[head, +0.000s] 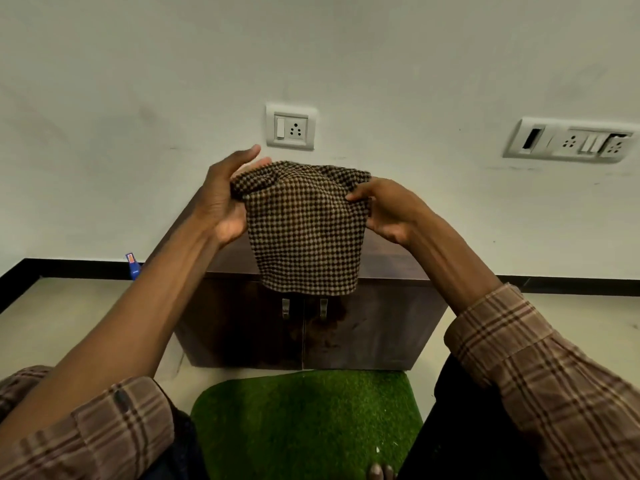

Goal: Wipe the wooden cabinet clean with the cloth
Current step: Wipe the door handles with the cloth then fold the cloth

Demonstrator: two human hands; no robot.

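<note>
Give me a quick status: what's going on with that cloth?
Left hand and right hand both grip checked cloth, held up in the air. Wooden cabinet below, not yet touched. Nothing in the way.

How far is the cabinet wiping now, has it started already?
Not started, it seems. Both hands, left and right, hold the cloth up in the air, spread between them, apart from the cabinet. Marks show on the cabinet doors. Left to do: bring the cloth down and wipe the top and doors.
</note>
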